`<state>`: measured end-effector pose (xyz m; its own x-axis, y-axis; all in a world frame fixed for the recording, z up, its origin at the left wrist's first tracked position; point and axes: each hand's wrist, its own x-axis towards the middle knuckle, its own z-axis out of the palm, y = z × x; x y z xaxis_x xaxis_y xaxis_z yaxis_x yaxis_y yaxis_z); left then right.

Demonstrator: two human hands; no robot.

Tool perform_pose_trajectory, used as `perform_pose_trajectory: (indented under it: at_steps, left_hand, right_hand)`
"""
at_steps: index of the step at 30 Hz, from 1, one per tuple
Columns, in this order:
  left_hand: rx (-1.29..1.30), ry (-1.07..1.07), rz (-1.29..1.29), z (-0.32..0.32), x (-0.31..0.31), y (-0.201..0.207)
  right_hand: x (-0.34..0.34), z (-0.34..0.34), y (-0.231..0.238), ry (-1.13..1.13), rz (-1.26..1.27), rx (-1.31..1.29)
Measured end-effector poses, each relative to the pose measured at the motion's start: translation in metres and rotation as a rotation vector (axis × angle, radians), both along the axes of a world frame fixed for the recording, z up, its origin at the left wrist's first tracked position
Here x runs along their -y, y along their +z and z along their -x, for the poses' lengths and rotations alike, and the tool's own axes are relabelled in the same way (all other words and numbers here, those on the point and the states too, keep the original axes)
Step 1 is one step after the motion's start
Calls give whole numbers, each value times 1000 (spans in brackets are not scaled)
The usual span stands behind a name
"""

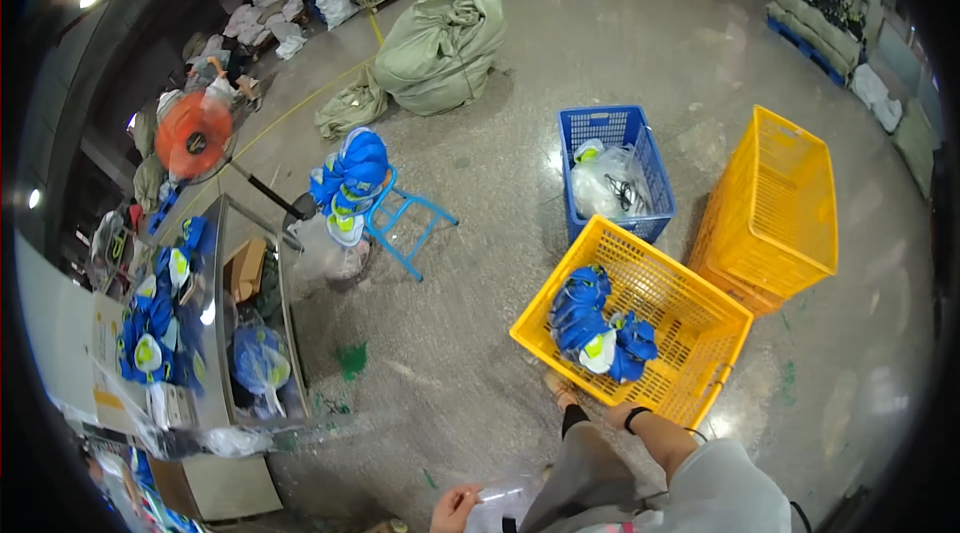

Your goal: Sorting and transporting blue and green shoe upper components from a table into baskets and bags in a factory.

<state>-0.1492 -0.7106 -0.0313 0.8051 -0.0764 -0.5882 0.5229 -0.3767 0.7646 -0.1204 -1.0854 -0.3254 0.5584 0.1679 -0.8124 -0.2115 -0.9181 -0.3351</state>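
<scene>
Glossy grey floor (450, 343) is carrying a yellow crate (665, 283) whose high mesh walls are probably keeping its blue-and-white bundles (578, 313) from spilling. The right hand (617, 415) is resting by the near rim, perhaps for steadiness (I cannot tell whether its fingers are gripping). Low down, the left hand (457, 510) is bending its fingers beside something clear and thin, its hold being unclear, while stacked yellow crates (735, 248) are standing rightward, likely saving space

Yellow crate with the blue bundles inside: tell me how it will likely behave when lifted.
The yellow crate will probably stay stiff, since its latticed walls look moulded and hold their shape. It is likely light for its size, with many openings and a part-filled bottom. It may dip left when lifted, as the blue bundles sit toward that side.
</scene>
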Motion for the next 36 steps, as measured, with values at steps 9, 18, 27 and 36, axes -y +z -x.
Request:
perform_pose_trajectory:
  at_steps: [9,18,27,36]
  left_hand:
    - [-310,-583,-505,30,-57,-136]
    - [-638,66,-106,-13,-82,-157]
    - [-706,-124,-315,-86,-51,-134]
    - [-492,-63,67,-111,-88,-131]
  right_hand:
    - [109,-275,-91,-166,288,138]
    - [108,-405,-161,-428,375,236]
    - [20,-260,-149,-642,159,-11]
    - [-21,-273,-120,-308,96,245]
